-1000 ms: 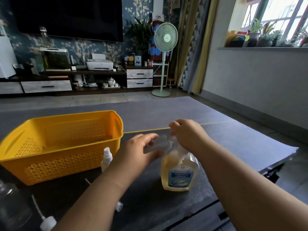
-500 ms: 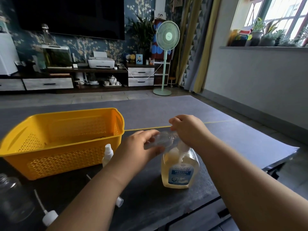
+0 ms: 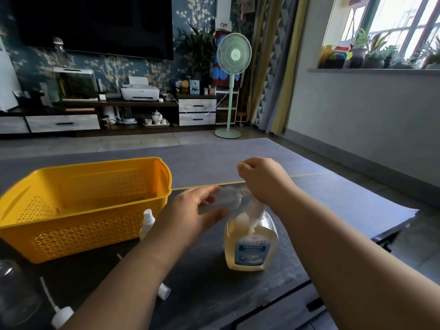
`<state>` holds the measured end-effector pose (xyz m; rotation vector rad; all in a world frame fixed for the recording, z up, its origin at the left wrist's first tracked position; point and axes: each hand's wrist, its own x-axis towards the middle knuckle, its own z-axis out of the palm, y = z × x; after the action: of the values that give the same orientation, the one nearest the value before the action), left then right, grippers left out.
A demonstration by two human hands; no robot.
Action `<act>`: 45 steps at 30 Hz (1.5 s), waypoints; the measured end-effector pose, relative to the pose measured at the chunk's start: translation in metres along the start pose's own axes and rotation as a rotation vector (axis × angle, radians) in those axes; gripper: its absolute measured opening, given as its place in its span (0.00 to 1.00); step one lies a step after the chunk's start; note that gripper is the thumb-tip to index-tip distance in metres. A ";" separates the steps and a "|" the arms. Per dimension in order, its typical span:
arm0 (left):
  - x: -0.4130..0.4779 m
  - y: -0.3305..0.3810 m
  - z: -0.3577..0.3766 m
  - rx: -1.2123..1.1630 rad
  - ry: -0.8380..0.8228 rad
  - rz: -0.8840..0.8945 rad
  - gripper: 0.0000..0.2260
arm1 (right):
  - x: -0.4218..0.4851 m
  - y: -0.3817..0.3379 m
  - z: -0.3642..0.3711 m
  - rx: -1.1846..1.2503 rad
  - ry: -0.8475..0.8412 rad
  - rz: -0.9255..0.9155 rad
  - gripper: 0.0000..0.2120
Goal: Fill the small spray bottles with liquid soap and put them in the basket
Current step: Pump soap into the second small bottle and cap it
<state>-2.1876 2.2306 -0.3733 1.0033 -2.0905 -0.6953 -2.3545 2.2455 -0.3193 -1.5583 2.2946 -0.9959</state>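
My left hand [image 3: 190, 211] holds a small clear bottle [image 3: 227, 198] on its side, its mouth at the pump of the soap bottle [image 3: 251, 244]. That soap bottle is clear with yellow liquid and a blue label, and stands on the dark table. My right hand [image 3: 264, 181] is curled over the white pump head, which it hides. A yellow basket [image 3: 83, 210] sits to the left. One capped small spray bottle [image 3: 147, 222] stands in front of the basket. Another clear bottle [image 3: 16, 296] is at the lower left edge.
Two loose white spray caps with tubes lie on the table: one spray cap [image 3: 60, 315] at the lower left, the other cap [image 3: 164, 290] beside my left forearm. The table edge [image 3: 392, 232] runs close on the right. A standing fan [image 3: 232, 91] and TV cabinet are far behind.
My hands stay at the pump with the small bottle. The view has shifted slightly; my right hand sits a little higher over the pump head.
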 end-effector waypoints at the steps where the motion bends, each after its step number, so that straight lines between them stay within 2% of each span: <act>1: 0.000 0.000 0.000 -0.003 -0.002 -0.001 0.23 | 0.001 0.000 0.000 0.008 -0.009 -0.003 0.13; 4: -0.001 -0.002 0.001 -0.013 -0.015 -0.005 0.23 | 0.001 0.004 0.007 0.015 -0.023 0.019 0.15; 14: -0.003 -0.004 0.004 0.014 -0.035 0.001 0.23 | -0.003 0.011 0.012 -0.043 -0.064 0.046 0.16; 22: -0.001 -0.002 0.002 0.006 0.008 0.003 0.23 | 0.003 0.000 0.000 -0.124 -0.049 -0.064 0.14; 30: -0.003 -0.007 0.006 0.034 -0.041 0.005 0.23 | -0.001 0.012 0.013 -0.087 -0.073 0.039 0.18; 36: -0.002 -0.004 0.004 0.036 -0.031 0.023 0.23 | 0.000 0.010 0.008 -0.104 -0.092 0.041 0.16; 41: 0.000 -0.001 0.000 0.025 0.010 0.027 0.23 | 0.001 -0.004 -0.002 -0.117 -0.033 -0.008 0.16; 45: -0.001 -0.004 0.001 0.025 -0.009 0.021 0.23 | 0.001 0.001 0.004 -0.105 -0.081 -0.005 0.13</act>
<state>-2.1864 2.2293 -0.3769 0.9920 -2.1189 -0.6662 -2.3534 2.2434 -0.3229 -1.6135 2.3231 -0.8099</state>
